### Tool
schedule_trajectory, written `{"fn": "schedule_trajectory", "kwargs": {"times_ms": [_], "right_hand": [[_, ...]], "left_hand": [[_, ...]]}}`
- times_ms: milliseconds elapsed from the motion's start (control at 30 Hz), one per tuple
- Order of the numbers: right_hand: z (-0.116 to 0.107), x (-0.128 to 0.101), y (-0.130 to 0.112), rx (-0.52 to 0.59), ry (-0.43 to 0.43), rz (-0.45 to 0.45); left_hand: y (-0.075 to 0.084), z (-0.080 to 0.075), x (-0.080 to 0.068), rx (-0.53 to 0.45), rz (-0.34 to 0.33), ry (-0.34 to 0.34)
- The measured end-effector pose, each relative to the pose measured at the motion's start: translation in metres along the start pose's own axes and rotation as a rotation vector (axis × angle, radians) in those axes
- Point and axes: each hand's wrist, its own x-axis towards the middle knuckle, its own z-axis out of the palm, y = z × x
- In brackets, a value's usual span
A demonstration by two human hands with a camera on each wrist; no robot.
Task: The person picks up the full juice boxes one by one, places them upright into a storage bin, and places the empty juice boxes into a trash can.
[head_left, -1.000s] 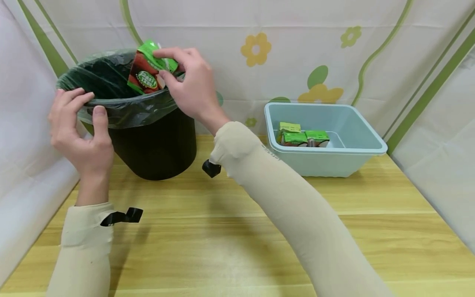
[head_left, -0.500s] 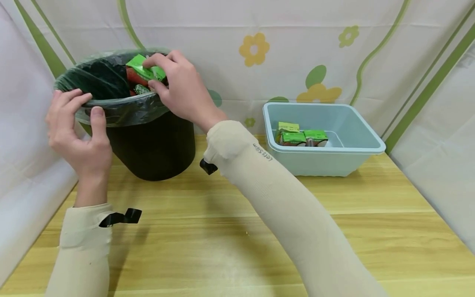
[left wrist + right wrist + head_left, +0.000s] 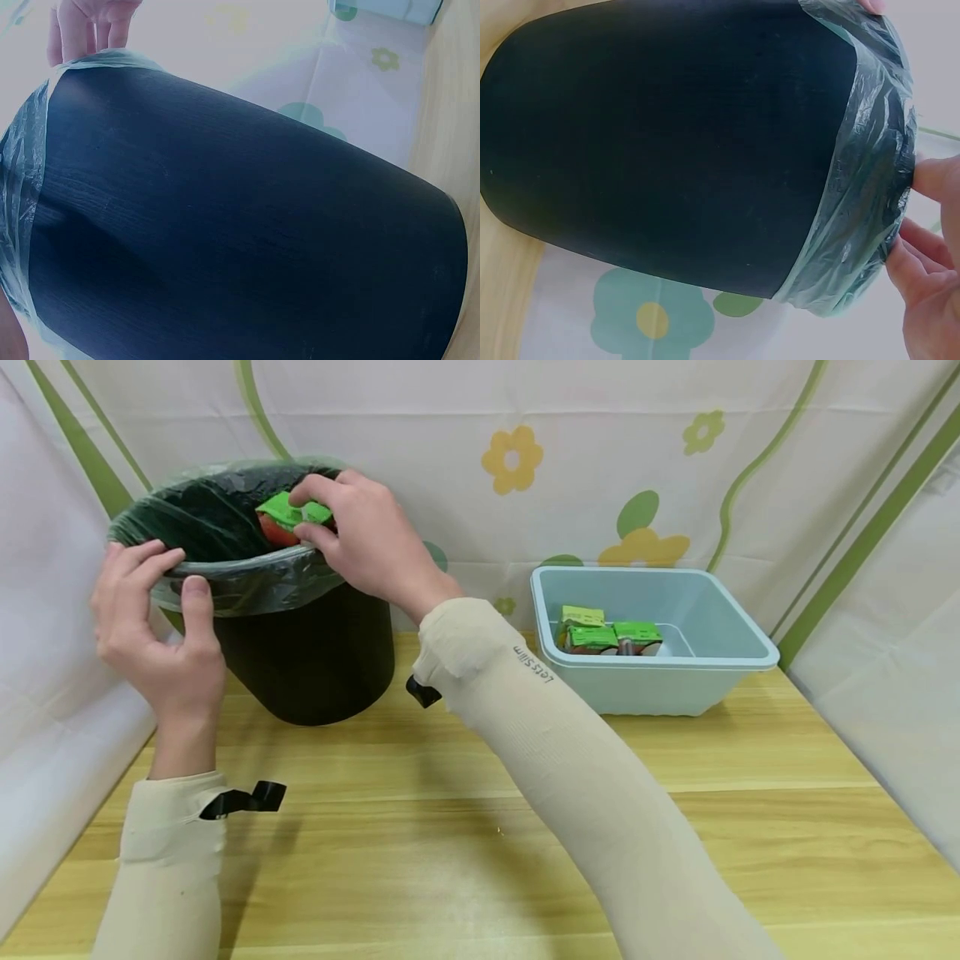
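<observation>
- The right hand (image 3: pixel 367 547) pinches a green and red snack packet (image 3: pixel 288 517) just inside the mouth of the black bin (image 3: pixel 300 643), at its right rim.
- The left hand (image 3: pixel 153 627) grips the bin's near left rim, thumb and fingers curled over the clear liner bag (image 3: pixel 247 589).
- A pale blue tub (image 3: pixel 712 635) stands to the right on the wooden table (image 3: pixel 450 827), with green cartons (image 3: pixel 607 635) inside.

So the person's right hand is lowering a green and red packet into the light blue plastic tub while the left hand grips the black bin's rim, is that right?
Not quite. The right hand is lowering the green and red packet into the black bin lined with a clear bag, not the light blue plastic tub. The head view shows this. The left hand does grip the rim.
</observation>
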Motion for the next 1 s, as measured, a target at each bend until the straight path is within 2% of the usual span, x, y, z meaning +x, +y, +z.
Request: {"fn": "schedule_trajectory", "kwargs": {"times_ms": [267, 500, 767, 867, 1000], "right_hand": [[0.000, -0.001, 0.001, 0.013, -0.013, 0.001], [0.000, -0.007, 0.009, 0.098, 0.013, -0.031], [-0.008, -0.032, 0.042, 0.194, 0.188, -0.088], [-0.019, -0.046, 0.057, 0.166, 0.211, -0.059], [-0.038, -0.070, 0.080, 0.076, 0.240, -0.005]], "left_hand": [[0.000, 0.001, 0.001, -0.011, 0.002, -0.003], [-0.001, 0.002, 0.001, -0.018, 0.001, -0.004], [-0.002, -0.003, 0.002, -0.009, -0.005, -0.023], [0.000, -0.008, 0.003, 0.028, 0.008, -0.024], [0.007, -0.009, 0.002, 0.121, 0.076, -0.016]]}}
